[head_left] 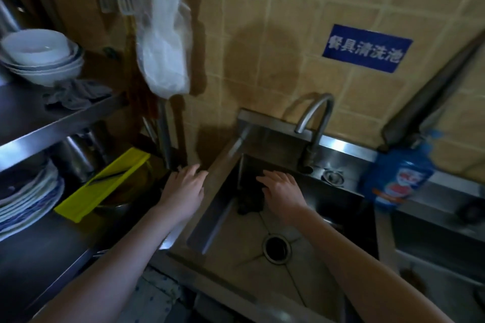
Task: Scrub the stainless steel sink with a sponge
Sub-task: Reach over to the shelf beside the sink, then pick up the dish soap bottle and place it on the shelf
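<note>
The stainless steel sink [231, 233] lies below me, its round drain [277, 248] near the middle of the floor. My right hand [280, 190] is inside the basin at the back left corner, fingers spread flat over a dark sponge or cloth [249, 200] pressed against the wall. My left hand [183, 189] hovers over the sink's left rim with its fingers apart and nothing in it. The curved faucet [315, 123] stands at the back edge, right above my right hand.
A blue detergent bottle [396, 178] stands on the sink's right ledge. To the left, a steel rack holds white bowls [42, 56], stacked plates [29, 199], a grey rag [76, 94] and a yellow tray [102, 186]. A plastic bag [165, 42] and spatulas hang on the tiled wall.
</note>
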